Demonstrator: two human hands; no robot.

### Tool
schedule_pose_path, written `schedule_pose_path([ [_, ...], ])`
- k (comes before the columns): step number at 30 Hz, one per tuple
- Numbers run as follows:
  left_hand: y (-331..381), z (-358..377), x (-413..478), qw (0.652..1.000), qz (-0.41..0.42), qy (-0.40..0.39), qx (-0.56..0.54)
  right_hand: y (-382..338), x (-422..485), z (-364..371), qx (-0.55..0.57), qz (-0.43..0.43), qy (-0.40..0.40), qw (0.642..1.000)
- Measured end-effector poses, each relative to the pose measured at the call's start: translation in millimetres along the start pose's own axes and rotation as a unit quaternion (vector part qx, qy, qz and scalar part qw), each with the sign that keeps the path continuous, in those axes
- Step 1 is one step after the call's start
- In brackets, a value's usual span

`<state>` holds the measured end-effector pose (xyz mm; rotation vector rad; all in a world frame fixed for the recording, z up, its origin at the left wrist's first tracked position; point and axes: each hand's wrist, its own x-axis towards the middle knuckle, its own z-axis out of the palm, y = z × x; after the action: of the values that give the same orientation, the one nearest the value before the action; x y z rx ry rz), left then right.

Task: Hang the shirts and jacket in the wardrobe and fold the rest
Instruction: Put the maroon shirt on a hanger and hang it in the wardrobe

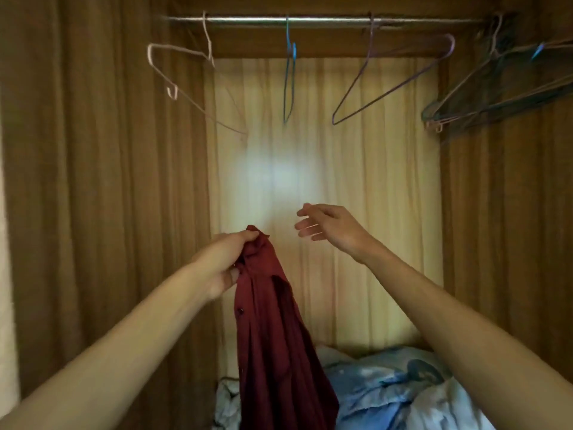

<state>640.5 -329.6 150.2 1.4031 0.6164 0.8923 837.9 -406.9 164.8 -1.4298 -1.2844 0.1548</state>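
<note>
Your left grip point(223, 262) is closed round the collar end of the dark red buttoned cloth shirt point(273, 336). The shirt hangs straight down from it, long axis vertical, in front of a crumpled heap of pale blue cloth point(387, 389) on the wardrobe floor.

Your right grip point(331, 226) is open, fingers spread, holding nothing. It sits just right of the collar and a little higher, not touching it.

The silvery metal rod point(310, 19) runs well above both grips. A thin blue wire hanger point(290, 82) hangs edge-on almost over the collar, and a tilted purple wire hanger point(387, 85) hangs up and to the right. Your free right grip looks nearer to both.

A pale pink wire hanger point(186, 88) hangs at upper left and a bundle of wire hangers point(496, 97) at far right. Brown curtain folds point(93, 181) close the sides, with a lit cream cloth point(356, 181) behind.
</note>
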Motion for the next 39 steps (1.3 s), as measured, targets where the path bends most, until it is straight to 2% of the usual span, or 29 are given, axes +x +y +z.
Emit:
schedule_pose_path([
  [4, 31.2, -32.7, -12.2, 0.998, 0.040, 0.057, 0.003, -49.1, 40.2, 36.7, 0.115, -0.015, -0.038, 0.993],
  [8, 56.1, -58.2, -24.3, 0.993, 0.068, 0.101, 0.004, -102.4, 71.6, 66.2, 0.180, -0.027, -0.080, 0.980],
  [15, 76.9, -90.3, -37.2, 0.983, 0.096, 0.153, 0.001, -183.8, 102.0, 117.4, 0.112, -0.144, -0.134, 0.974],
  [21, 85.3, -102.6, -41.9, 0.983, 0.107, 0.146, -0.025, -236.0, 108.8, 149.2, 0.040, -0.168, -0.115, 0.978],
  [25, 83.4, -107.2, -36.3, 0.986, 0.102, 0.132, -0.026, -240.1, 120.4, 158.9, 0.063, -0.140, -0.036, 0.988],
  [28, 80.3, -107.9, -27.2, 0.985, 0.102, 0.140, -0.020, -233.9, 124.8, 153.1, 0.134, -0.118, 0.021, 0.984],
  [32, 72.4, -103.9, -14.6, 0.983, 0.111, 0.143, -0.033, -208.8, 126.9, 140.3, 0.102, -0.197, 0.091, 0.971],
  [34, 65.3, -97.1, -8.6, 0.985, 0.106, 0.129, -0.042, -190.6, 118.3, 131.7, 0.099, -0.206, 0.080, 0.970],
  [39, 36.5, -68.7, 2.2, 0.995, 0.056, 0.056, -0.056, -122.1, 46.1, 105.9, 0.217, -0.182, 0.024, 0.959],
])
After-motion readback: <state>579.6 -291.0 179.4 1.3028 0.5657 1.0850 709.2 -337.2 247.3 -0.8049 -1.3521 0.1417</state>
